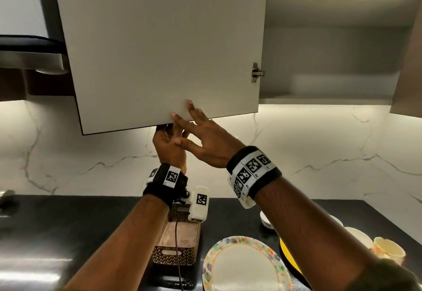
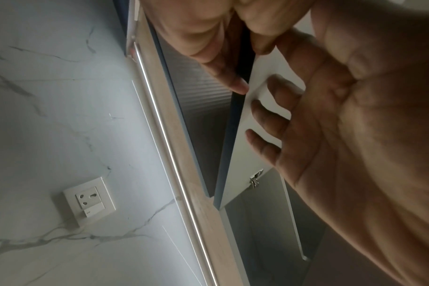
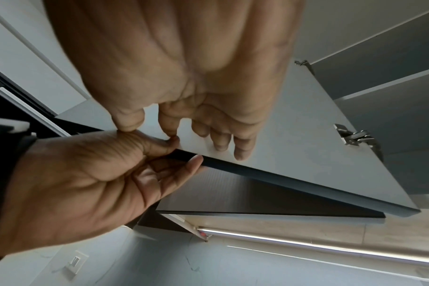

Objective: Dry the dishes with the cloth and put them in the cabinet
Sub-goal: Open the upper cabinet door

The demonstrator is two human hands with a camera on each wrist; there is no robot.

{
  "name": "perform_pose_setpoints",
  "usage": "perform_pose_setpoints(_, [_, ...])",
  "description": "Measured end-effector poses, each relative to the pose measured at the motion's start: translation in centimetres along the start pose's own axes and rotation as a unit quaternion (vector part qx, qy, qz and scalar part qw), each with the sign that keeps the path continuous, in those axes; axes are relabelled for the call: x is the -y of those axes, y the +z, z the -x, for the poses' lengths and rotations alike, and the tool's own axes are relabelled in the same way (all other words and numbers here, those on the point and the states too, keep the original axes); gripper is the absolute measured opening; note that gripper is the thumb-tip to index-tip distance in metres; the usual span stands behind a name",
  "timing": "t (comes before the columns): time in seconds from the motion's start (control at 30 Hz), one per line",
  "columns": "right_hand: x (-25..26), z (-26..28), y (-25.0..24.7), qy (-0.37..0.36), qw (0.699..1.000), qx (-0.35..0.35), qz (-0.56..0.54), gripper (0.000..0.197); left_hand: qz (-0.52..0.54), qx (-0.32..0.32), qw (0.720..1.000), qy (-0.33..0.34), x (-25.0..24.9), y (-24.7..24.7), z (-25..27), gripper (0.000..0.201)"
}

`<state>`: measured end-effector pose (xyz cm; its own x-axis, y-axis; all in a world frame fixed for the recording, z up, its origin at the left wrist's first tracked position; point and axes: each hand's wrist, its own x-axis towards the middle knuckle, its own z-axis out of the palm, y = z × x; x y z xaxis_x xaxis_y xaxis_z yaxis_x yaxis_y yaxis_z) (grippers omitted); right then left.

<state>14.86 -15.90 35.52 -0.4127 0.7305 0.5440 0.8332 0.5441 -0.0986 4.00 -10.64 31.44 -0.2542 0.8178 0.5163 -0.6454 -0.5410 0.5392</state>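
Note:
The pale cabinet door (image 1: 159,51) stands swung out towards me, its hinge (image 1: 257,73) on the right. My left hand (image 1: 166,144) reaches up under the door's bottom edge and pinches it between thumb and fingers, as the right wrist view shows at the left hand (image 3: 86,174). My right hand (image 1: 205,140) lies with straight fingers (image 3: 243,152) flat against the door's (image 3: 294,145) inner face. Inside, the cabinet shelves (image 1: 331,94) show nothing on them. Dishes stand on the counter below: a floral-rimmed plate (image 1: 244,265), a yellow plate (image 1: 287,256), white bowls (image 1: 356,233) and a cup (image 1: 388,249).
A brown patterned basket (image 1: 178,254) sits on the black counter (image 1: 68,233) under my left wrist. A range hood (image 1: 32,62) juts out at the left. A light strip runs under the cabinet, and a wall socket (image 2: 88,201) is set in the marble backsplash.

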Motion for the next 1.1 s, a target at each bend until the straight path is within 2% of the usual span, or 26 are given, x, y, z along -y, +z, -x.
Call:
perform_pose_setpoints(0.23, [-2.1, -0.6, 0.8, -0.020, 0.999, 0.014, -0.024, 0.067, 0.007, -0.024, 0.999, 0.024, 2.1, -0.5, -0.7, 0.036])
perform_pose_setpoints(0.3, [-3.1, 0.5, 0.7, -0.009, 0.999, 0.011, -0.033, 0.065, 0.031, -0.039, 0.999, 0.005, 3.8, 0.4, 0.5, 0.041])
perform_pose_setpoints(0.37, [-4.8, 2.2, 0.2, 0.025, 0.999, 0.020, -0.024, 0.063, 0.056, -0.031, 0.997, -0.037, 6.1, 2.1, 2.3, 0.055])
perform_pose_setpoints(0.43, [-7.3, 4.3, -0.9, 0.079, 0.996, 0.028, -0.008, 0.061, 0.050, 0.013, 0.995, -0.080, 9.2, 4.3, 4.3, 0.056])
perform_pose_setpoints(0.5, [-9.9, 7.1, -2.5, 0.126, 0.992, 0.019, -0.007, 0.057, 0.048, 0.072, 0.990, -0.110, 12.7, 7.1, 6.0, 0.027])
perform_pose_setpoints(0.53, [-11.1, 8.6, -3.5, 0.145, 0.989, 0.008, -0.021, 0.054, 0.054, 0.103, 0.985, -0.128, 14.3, 8.7, 6.9, 0.020])
perform_pose_setpoints(0.63, [-14.6, 13.6, -7.0, 0.243, 0.962, -0.077, -0.097, 0.045, 0.047, 0.193, 0.963, -0.182, 17.8, 14.2, 9.5, 0.016])
perform_pose_setpoints(0.73, [-18.0, 18.5, -10.5, 0.355, 0.900, -0.220, -0.123, 0.043, 0.031, 0.254, 0.937, -0.237, 20.3, 19.6, 12.0, 0.024])
perform_pose_setpoints(0.83, [-20.0, 23.0, -14.0, 0.426, 0.815, -0.366, -0.143, 0.048, 0.035, 0.300, 0.911, -0.279, 22.0, 24.3, 14.4, 0.027])
perform_pose_setpoints(0.97, [-21.3, 27.5, -18.2, 0.425, 0.678, -0.529, -0.283, 0.030, 0.022, 0.381, 0.884, -0.269, 24.0, 28.9, 16.5, 0.027])
perform_pose_setpoints(1.03, [-22.8, 29.0, -19.9, 0.403, 0.596, -0.601, -0.347, 0.036, 0.017, 0.417, 0.871, -0.258, 24.7, 30.7, 16.8, 0.020])
perform_pose_setpoints(1.1, [-24.5, 29.8, -21.3, 0.372, 0.533, -0.656, -0.383, 0.038, 0.018, 0.437, 0.864, -0.249, 25.2, 32.1, 16.9, 0.020])
